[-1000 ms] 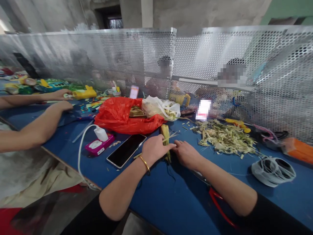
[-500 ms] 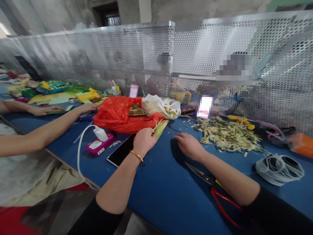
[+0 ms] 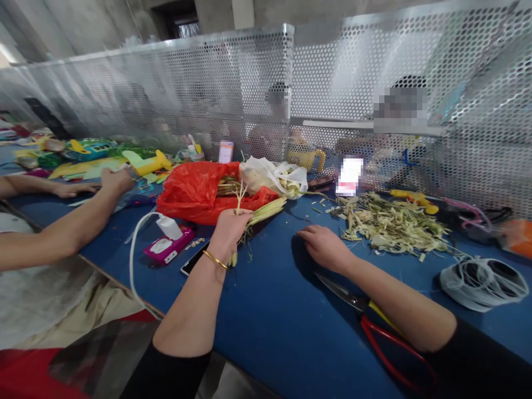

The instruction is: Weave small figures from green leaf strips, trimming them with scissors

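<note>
My left hand [image 3: 233,230], with a gold bangle on its wrist, is closed around a bundle of pale green husk strips [image 3: 268,210]. The strips fan out to the right, some stick up above the fist, and a short end hangs below it. My right hand [image 3: 326,247] rests on the blue table with its fingers loosely stretched to the left, and I see nothing in it. Below my right forearm lies a pair of scissors [image 3: 384,346] with red and yellow handles, its blades pointing up and left. A red plastic bag [image 3: 191,191] with dry stalks lies just beyond my left hand.
A heap of husk scraps [image 3: 394,224] lies right of my right hand, near a spool of white cord [image 3: 484,282]. A phone [image 3: 190,263] and purple packet [image 3: 168,246] lie left of my left hand. A co-worker's hand [image 3: 117,178] works further left. A perforated metal screen [image 3: 249,72] stands behind.
My left hand has moved left and lifted the husk bundle away from the red bag, over the phone. My right hand stays put. The co-worker's nearer hand has drawn back left.
</note>
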The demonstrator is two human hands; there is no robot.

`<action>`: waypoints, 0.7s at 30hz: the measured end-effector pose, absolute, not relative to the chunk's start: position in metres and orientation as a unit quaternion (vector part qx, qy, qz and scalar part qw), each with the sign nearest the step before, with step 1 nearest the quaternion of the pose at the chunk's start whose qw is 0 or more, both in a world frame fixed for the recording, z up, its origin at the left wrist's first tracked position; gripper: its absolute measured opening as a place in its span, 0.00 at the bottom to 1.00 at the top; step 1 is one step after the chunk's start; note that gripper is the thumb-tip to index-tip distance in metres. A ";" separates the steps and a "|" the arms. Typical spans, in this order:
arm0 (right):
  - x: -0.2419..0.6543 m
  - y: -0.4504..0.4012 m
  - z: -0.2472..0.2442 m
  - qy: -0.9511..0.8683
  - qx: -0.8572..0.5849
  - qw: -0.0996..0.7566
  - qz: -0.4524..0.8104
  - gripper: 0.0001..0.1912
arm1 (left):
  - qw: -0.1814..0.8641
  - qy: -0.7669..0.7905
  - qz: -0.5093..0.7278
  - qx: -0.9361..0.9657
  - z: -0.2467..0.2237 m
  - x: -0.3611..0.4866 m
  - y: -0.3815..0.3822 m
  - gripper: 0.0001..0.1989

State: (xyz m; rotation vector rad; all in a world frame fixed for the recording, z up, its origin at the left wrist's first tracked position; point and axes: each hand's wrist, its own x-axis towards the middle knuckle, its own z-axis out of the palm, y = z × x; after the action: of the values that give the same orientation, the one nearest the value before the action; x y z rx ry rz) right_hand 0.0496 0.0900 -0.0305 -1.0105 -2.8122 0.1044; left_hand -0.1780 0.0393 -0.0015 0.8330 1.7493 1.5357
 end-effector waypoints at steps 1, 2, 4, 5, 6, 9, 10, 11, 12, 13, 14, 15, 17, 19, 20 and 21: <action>0.052 0.088 -0.030 -0.938 -0.335 0.074 0.037 0.19 | 0.345 0.661 0.591 0.308 0.000 -0.177 0.039 0.08; 0.054 0.086 -0.029 -0.939 -0.334 0.073 0.039 0.19 | 0.358 0.656 0.592 0.302 0.001 -0.177 0.038 0.09; 0.059 0.081 -0.028 -0.939 -0.333 0.073 0.042 0.18 | 0.378 0.646 0.596 0.290 0.003 -0.176 0.037 0.10; 0.061 0.079 -0.027 -0.939 -0.333 0.073 0.043 0.18 | 0.385 0.641 0.600 0.285 0.004 -0.175 0.036 0.09; 0.063 0.078 -0.027 -0.938 -0.335 0.074 0.045 0.18 | 0.393 0.634 0.603 0.282 0.005 -0.174 0.036 0.09; 0.067 0.075 -0.026 -0.933 -0.348 0.079 0.054 0.17 | 0.431 0.611 0.605 0.273 0.008 -0.172 0.034 0.10; 0.068 0.074 -0.025 -0.930 -0.354 0.081 0.057 0.17 | 0.449 0.604 0.600 0.273 0.008 -0.172 0.034 0.10; 0.068 0.074 -0.025 -0.927 -0.361 0.084 0.059 0.17 | 0.463 0.598 0.594 0.273 0.009 -0.172 0.034 0.11; 0.068 0.075 -0.024 -0.924 -0.367 0.088 0.060 0.16 | 0.470 0.597 0.590 0.275 0.009 -0.171 0.034 0.12; 0.069 0.075 -0.024 -0.921 -0.373 0.092 0.060 0.16 | 0.466 0.601 0.586 0.279 0.009 -0.171 0.034 0.12; 0.069 0.076 -0.024 -0.919 -0.378 0.097 0.060 0.16 | 0.451 0.608 0.587 0.288 0.009 -0.171 0.034 0.12; 0.069 0.077 -0.023 -0.916 -0.383 0.102 0.060 0.16 | 0.419 0.616 0.593 0.305 0.008 -0.171 0.034 0.12; 0.071 0.077 -0.023 -0.911 -0.392 0.112 0.059 0.15 | 0.334 0.634 0.580 0.386 0.005 -0.170 0.034 0.12; 0.074 0.077 -0.023 -0.908 -0.398 0.118 0.059 0.15 | 0.272 0.648 0.491 0.515 0.001 -0.168 0.034 0.12; 0.075 0.077 -0.022 -0.907 -0.400 0.120 0.059 0.15 | 0.261 0.651 0.421 0.575 0.000 -0.168 0.033 0.12; 0.077 0.076 -0.022 -0.906 -0.401 0.121 0.059 0.15 | 0.258 0.652 0.353 0.619 -0.001 -0.167 0.032 0.12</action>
State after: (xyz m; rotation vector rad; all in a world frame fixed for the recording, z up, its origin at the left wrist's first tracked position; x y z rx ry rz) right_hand 0.0770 0.0764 -0.0219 -1.1706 -2.6456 0.1735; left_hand -0.1672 0.0318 -0.0007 1.6795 1.7671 0.9579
